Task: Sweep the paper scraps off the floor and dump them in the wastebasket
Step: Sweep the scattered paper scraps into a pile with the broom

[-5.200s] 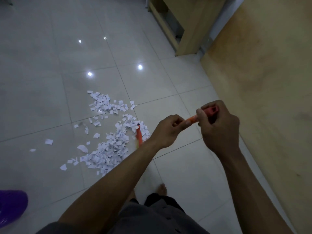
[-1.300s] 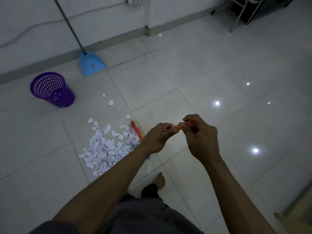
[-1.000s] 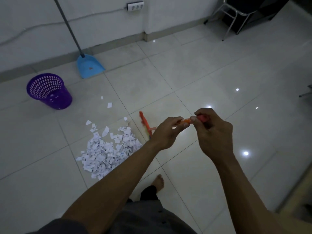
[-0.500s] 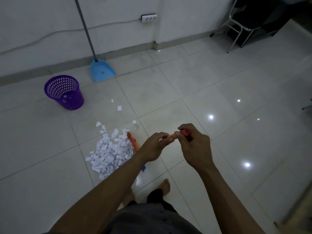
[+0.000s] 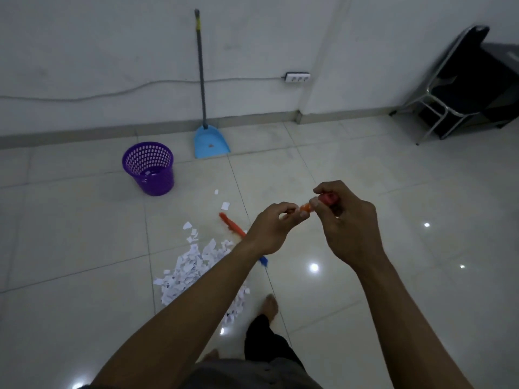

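My left hand (image 5: 271, 230) and my right hand (image 5: 346, 220) both grip the orange broom handle (image 5: 304, 208), the right hand over its red end. The broom's orange head (image 5: 231, 224) rests on the tile beside a pile of white paper scraps (image 5: 193, 265), partly hidden by my left forearm. A few loose scraps (image 5: 225, 205) lie beyond the pile. The purple mesh wastebasket (image 5: 148, 167) stands upright further back on the left, with some scraps inside. A blue dustpan (image 5: 210, 143) with a long grey handle leans against the wall.
A white wall with a grey cable and a power strip (image 5: 297, 78) runs across the back. A black folding chair (image 5: 460, 85) stands at the far right. My bare feet (image 5: 271, 304) are just behind the pile on the glossy tile floor.
My view has turned from the wooden furniture towards the wall and tilted up. The scattered scraps are gathered into one tight pile. The broom head swung out and back beside it.
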